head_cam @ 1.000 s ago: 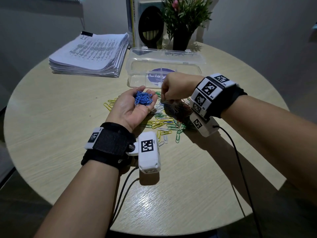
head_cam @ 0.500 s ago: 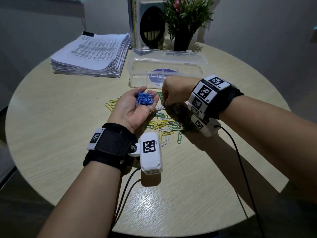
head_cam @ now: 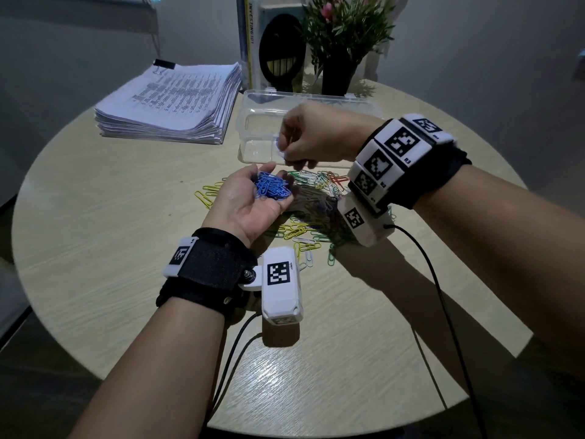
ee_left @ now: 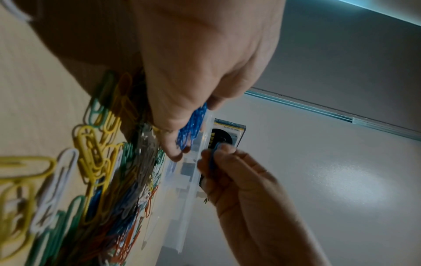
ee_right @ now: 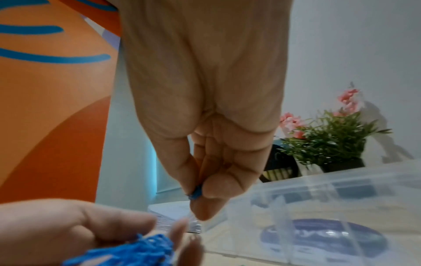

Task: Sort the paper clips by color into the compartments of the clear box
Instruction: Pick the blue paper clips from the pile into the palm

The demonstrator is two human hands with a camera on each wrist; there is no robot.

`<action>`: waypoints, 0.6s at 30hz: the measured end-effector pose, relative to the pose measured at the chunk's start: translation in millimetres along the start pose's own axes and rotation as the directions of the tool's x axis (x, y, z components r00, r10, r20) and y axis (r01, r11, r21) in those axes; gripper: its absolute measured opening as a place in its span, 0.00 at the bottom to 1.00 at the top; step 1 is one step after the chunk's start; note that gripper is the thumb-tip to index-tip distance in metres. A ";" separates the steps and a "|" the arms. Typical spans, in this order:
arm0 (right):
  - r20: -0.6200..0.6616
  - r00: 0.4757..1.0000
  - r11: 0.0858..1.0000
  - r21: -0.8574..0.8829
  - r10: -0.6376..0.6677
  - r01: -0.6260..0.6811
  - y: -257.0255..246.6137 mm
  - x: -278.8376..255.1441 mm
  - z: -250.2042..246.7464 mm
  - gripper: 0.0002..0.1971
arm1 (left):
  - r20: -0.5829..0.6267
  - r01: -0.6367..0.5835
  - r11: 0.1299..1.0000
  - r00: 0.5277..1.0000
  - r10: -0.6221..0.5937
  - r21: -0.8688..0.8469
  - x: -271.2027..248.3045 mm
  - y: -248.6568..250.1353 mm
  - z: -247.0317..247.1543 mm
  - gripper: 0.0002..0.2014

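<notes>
Blue clips gathered above the mixed pile

The left hand (head_cam: 250, 201), palm up and fingers cupped, holds a tangled heap of blue paper clips (head_cam: 272, 190); the right hand (head_cam: 311, 137) pinches one blue clip (ee_right: 195, 193), its direction unclear, in front of the clear box (head_cam: 253, 122) on the desk (head_cam: 104, 236).

A round table (head_cam: 95, 248) with a pale wood-grain top stands before plain grey-white walls (head_cam: 474, 58). Toward the table's far edge lies a thick stack of printed paper (head_cam: 171, 103). Right of the stack stands an upright book (head_cam: 272, 42), and just right of that a pink-flowered plant in a dark pot (head_cam: 340, 49). Light falls unevenly, leaving the floor around the table dark.
</notes>
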State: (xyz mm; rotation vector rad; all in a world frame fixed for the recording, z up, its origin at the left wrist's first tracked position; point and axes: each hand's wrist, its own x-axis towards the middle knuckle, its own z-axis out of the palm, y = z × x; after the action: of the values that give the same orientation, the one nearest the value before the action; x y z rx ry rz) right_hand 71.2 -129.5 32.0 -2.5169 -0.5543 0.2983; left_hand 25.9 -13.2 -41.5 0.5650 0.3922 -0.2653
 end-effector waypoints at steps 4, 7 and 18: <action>0.043 0.999 0.999 0.036 -0.018 0.017 -10.2 -1.4 1.0 0.02 | 0.011 0.012 1.000 1.000 -0.012 -0.009 -0.4 -2.3 0.9 0.17; 0.039 0.998 0.999 -0.021 0.048 -0.047 -2.9 -8.5 -7.8 0.02 | -0.012 0.004 0.999 1.000 -0.004 -0.037 2.1 -2.0 -0.8 0.17; 0.157 0.961 0.918 -0.365 0.227 -0.157 29.5 -40.6 0.0 0.06 | 0.044 0.006 1.000 0.999 -0.006 0.017 -5.6 -8.3 2.4 0.10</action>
State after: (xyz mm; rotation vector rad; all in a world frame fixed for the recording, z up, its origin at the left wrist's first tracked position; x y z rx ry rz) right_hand 44.6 -170.3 19.6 -2.9166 -0.4655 0.5729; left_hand 18.7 -20.5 -41.1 0.5738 0.3491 -0.2866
